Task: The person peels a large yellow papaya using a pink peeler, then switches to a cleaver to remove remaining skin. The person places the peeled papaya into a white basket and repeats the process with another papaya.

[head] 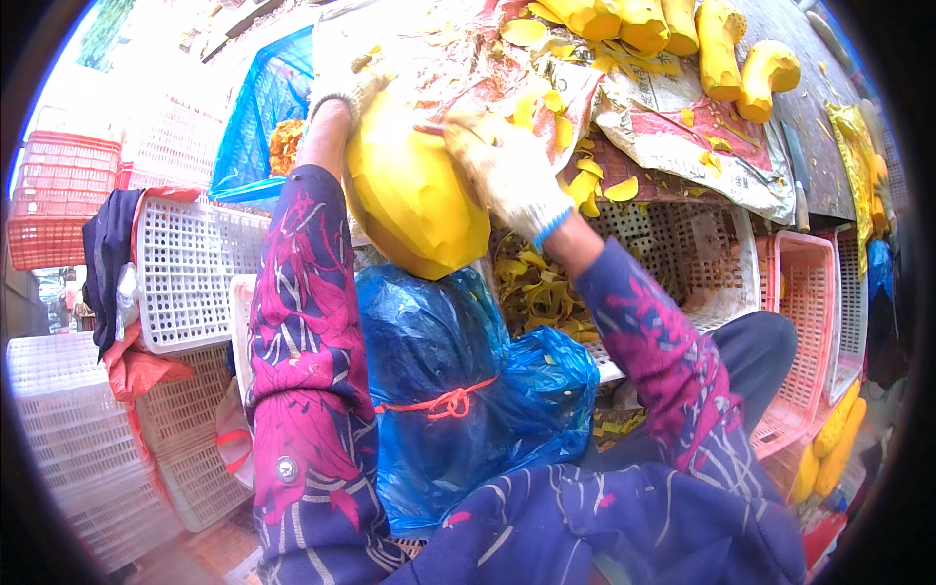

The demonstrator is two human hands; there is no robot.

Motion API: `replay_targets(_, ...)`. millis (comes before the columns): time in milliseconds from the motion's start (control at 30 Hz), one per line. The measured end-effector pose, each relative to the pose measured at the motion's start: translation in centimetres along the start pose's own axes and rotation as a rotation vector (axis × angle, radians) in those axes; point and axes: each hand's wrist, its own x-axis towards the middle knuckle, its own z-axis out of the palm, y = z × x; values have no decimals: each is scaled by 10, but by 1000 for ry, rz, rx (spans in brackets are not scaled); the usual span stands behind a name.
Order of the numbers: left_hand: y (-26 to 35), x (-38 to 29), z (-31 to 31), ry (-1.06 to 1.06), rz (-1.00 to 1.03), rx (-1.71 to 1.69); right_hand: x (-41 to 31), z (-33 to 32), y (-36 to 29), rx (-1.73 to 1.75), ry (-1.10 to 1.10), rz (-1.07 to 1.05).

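A large peeled yellow squash (420, 197) lies tilted before me, its lower end against the blue plastic sheet (439, 336) over my lap, tied with a red cord. My left hand (355, 84), in a knit glove, grips its far upper end; glare washes out part of that area. On the squash's right side is my gloved right hand (493, 150), closed on the handle of a small tool (430, 129), whose working end I cannot make out. Peelings (541, 292) fill part of the white plastic crate (720, 270) below my right forearm.
Several peeled squashes (720, 51) lie on the worktable at the top right, beside sacks (687, 146) strewn with peel. A knife (797, 175) rests at the sacks' right edge. A blue bag (252, 139) holds orange pulp. Stacked crates (66, 439) stand left; a pink crate (801, 329) stands right.
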Motion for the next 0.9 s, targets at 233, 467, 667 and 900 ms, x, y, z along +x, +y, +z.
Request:
replay_targets(233, 12, -7, -6, -106, -125, 204, 12, 3, 8, -270, -27, -191)
replay_targets(467, -15, 13, -9, -64, -29, 278, -112, 33, -33, 473, 248, 210)
replay_targets(667, -18, 16, -6, -69, -46, 245, -204, 47, -39, 250, 103, 564)
replay_targets(900, -19, 16, -10, -79, -80, 200, -162, 48, -19, -219, 127, -23)
